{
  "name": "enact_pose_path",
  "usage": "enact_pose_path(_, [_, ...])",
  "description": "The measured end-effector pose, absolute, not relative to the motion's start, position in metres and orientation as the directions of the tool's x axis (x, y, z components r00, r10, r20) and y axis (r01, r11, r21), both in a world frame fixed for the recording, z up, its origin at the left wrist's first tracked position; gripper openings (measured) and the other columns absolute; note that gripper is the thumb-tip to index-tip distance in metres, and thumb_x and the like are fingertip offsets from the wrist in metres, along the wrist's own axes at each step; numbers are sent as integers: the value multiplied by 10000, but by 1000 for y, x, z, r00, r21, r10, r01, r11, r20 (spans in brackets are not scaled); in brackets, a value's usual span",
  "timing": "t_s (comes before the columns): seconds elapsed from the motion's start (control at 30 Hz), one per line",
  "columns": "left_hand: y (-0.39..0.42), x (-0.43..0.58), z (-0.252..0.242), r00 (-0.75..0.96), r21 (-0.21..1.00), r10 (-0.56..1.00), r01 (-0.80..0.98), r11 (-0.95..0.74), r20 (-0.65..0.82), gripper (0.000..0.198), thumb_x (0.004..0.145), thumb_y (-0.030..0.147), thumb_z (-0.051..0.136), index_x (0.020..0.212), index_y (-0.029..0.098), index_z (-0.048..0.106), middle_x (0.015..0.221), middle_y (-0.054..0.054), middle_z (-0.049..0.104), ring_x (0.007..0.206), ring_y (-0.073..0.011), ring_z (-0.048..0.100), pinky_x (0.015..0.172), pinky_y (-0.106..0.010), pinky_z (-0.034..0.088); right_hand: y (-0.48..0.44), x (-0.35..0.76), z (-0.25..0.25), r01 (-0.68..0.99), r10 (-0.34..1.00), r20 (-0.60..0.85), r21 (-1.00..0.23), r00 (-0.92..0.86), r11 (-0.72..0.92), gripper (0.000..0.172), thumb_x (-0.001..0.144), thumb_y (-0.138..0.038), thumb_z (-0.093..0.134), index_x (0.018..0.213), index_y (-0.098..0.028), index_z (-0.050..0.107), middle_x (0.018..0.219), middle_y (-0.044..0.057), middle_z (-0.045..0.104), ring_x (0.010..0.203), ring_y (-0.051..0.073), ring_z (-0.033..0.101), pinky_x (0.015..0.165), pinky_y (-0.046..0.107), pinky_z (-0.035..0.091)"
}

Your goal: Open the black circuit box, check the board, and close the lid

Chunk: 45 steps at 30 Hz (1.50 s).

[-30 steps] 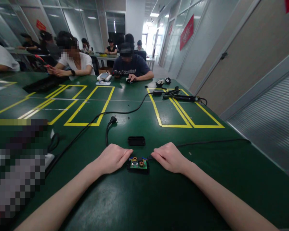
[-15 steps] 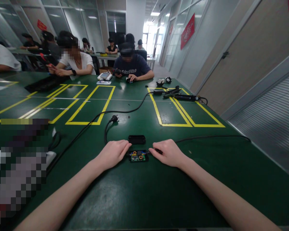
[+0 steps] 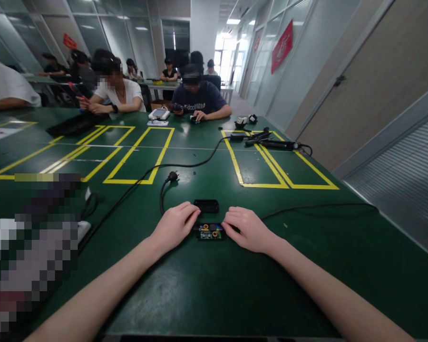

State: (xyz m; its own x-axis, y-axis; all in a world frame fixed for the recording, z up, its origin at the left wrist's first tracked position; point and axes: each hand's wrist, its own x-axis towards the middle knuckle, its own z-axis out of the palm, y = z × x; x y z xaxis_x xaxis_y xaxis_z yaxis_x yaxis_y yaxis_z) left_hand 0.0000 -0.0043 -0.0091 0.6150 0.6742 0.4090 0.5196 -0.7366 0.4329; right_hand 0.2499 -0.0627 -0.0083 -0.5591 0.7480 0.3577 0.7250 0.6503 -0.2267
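Observation:
A small open black adapter case (image 3: 210, 237) lies on the green table between my hands, with a circuit board (image 3: 207, 232) and copper coils showing inside. Its black cover (image 3: 206, 206) rests just beyond it, hollow side up. My left hand (image 3: 176, 224) is closed at the case's left end, fingers pinched around the cord that comes from a black plug (image 3: 172, 176); the grip is partly hidden. At the right end, my right hand (image 3: 248, 229) is closed on a black cable (image 3: 306, 206), its fingertips at the case edge by the coloured wires.
Another cord with an inline black box (image 3: 237, 137) crosses the table. Black tools (image 3: 278, 144) lie near the yellow tape rectangles at the far right. Blurred-out items (image 3: 32, 256) stand at the left. Across the table, a person in a dark shirt (image 3: 207, 97) and others sit working.
My right fingertips have come in closer to the case's right edge. The left hand keeps its place beside the case. The whole view has shifted slightly.

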Motion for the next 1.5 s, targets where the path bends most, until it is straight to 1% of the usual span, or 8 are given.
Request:
enact_pose_path(0.23, [-6, 2, -13, 738, 365, 593, 481, -797, 322, 225, 1050, 235, 505, 1003, 192, 721, 957, -33, 784, 818, -175, 743, 757, -262, 547, -62, 250, -9, 702, 768, 353, -321, -534, 636, 226, 952, -118, 520, 745, -199, 560, 711, 25, 619, 704, 177, 524, 680, 313, 371])
enact_pose_path(0.6, [1, 2, -10, 687, 237, 651, 607, -759, 323, 307, 1059, 295, 475, 930, 192, 734, 849, -45, 789, 729, -177, 735, 649, -240, 488, -56, 253, -9, 683, 786, 327, -390, -524, 618, 290, 1005, -204, 492, 715, -215, 508, 703, 24, 598, 714, 186, 507, 700, 325, 384])
enact_pose_path(0.7, [6, 1, -10, 651, 278, 679, 620, -733, 339, 300, 1056, 280, 476, 933, 189, 734, 816, -41, 777, 703, -168, 720, 639, -233, 469, -55, 253, -8, 680, 773, 340, -368, -536, 634, 312, 1020, -205, 475, 710, -211, 507, 706, 26, 596, 716, 183, 506, 696, 324, 374])
enact_pose_path(0.87, [7, -2, -13, 613, 432, 712, 570, -699, 343, 211, 1022, 257, 549, 948, 188, 734, 725, -1, 736, 600, -133, 664, 598, -214, 438, -54, 253, -10, 691, 765, 373, -338, -525, 639, 332, 1038, -207, 470, 712, -202, 536, 710, 29, 623, 720, 177, 524, 708, 325, 355])
enact_pose_path(0.97, [5, -1, -15, 609, 431, 713, 572, -698, 347, 176, 1006, 251, 583, 951, 196, 741, 684, 17, 710, 563, -122, 633, 595, -212, 428, -54, 254, -11, 685, 762, 380, -343, -524, 642, 339, 1042, -206, 468, 712, -196, 549, 703, 28, 628, 712, 170, 523, 703, 319, 360])
enact_pose_path(1.17, [-2, 4, -15, 619, 365, 726, 629, -687, 300, 168, 1027, 253, 567, 989, 214, 726, 810, -3, 768, 692, -154, 710, 642, -226, 459, -56, 252, -7, 713, 728, 366, -206, -579, 670, 304, 1024, -190, 463, 753, -192, 600, 718, 51, 644, 713, 184, 538, 689, 333, 360])
enact_pose_path(1.4, [-3, 4, -15, 681, 223, 661, 623, -749, 315, 226, 1059, 243, 482, 1087, 218, 706, 930, -45, 776, 814, -184, 731, 711, -252, 528, -54, 251, -10, 762, 792, 363, -262, -491, 593, 178, 931, -172, 566, 757, -206, 579, 702, 11, 626, 663, 162, 548, 689, 307, 356])
enact_pose_path(1.5, [-3, 3, -12, 693, 238, 638, 594, -769, 335, 230, 1058, 279, 493, 1062, 217, 715, 954, -48, 779, 830, -180, 731, 732, -252, 536, -53, 249, -11, 798, 826, 348, -266, -444, 541, 146, 898, -172, 595, 760, -208, 562, 718, 6, 615, 671, 161, 536, 693, 303, 349])
